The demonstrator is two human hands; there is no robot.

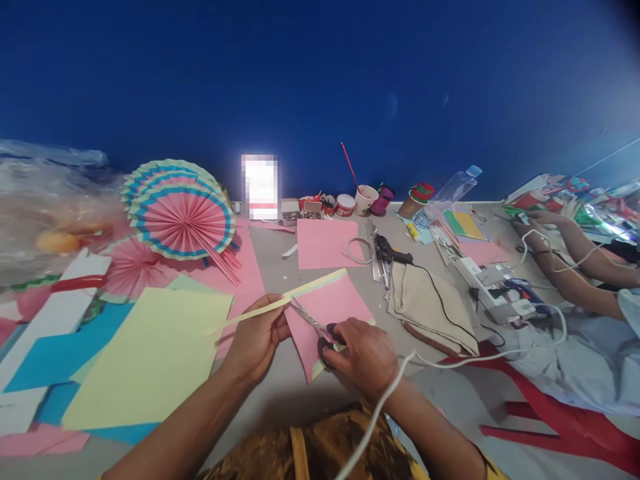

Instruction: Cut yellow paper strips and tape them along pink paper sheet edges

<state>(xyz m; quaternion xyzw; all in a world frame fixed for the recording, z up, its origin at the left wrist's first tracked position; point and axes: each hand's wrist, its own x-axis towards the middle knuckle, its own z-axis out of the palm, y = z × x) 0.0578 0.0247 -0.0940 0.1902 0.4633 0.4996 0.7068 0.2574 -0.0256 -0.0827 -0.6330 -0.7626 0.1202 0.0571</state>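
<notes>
My left hand pinches a long pale yellow paper strip between thumb and fingers. The scissors have black handles, and the fingers of my right hand are closed through them. Their metal blades point up and left, with the tips at the strip beside my left fingertips. Under the scissors lies a pink sheet with pale yellow along its edges. I cannot make out whether the strip is joined to this sheet.
Left are pale yellow sheets, blue paper and pleated paper fans. Behind my hands lie a pink sheet, a tape roll and a glue gun. Rightward are a folded cloth, a power strip and another person's arms.
</notes>
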